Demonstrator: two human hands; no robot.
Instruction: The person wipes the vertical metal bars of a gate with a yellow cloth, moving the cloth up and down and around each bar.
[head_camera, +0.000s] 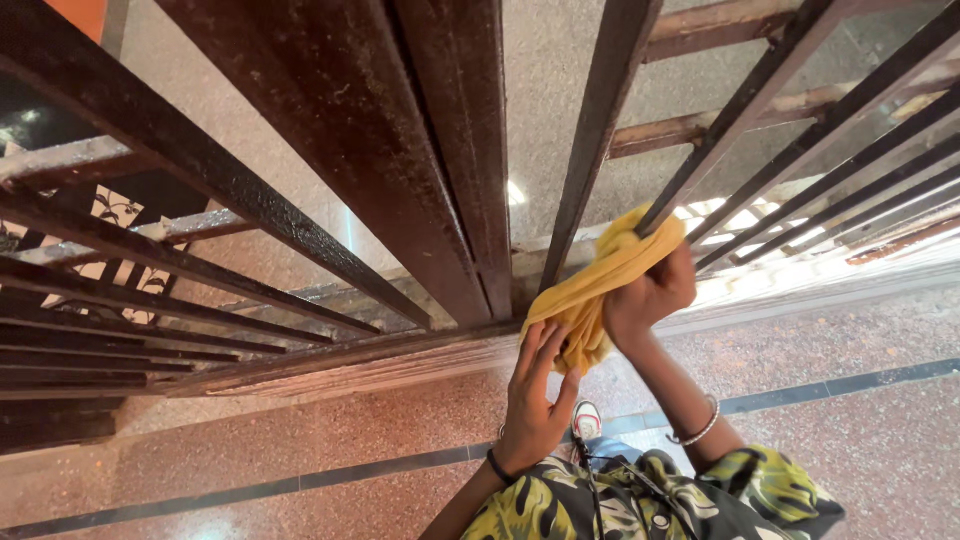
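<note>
A yellow cloth (600, 285) is wrapped around the lower end of a dark metal bar (725, 135) of a gate. My right hand (655, 290) grips the cloth against that bar. The cloth's loose end hangs down to my left hand (535, 400), whose fingers pinch it from below. Both wrists wear bangles, a dark one on the left and a silver one on the right.
The dark, rusty metal gate (400, 150) fills the upper view, with many bars running to its bottom rail (330, 360). Below lies a speckled reddish stone floor (300, 440) with dark inlay strips. A white shoe (587, 420) and yellow-green patterned clothing (640, 500) show at the bottom.
</note>
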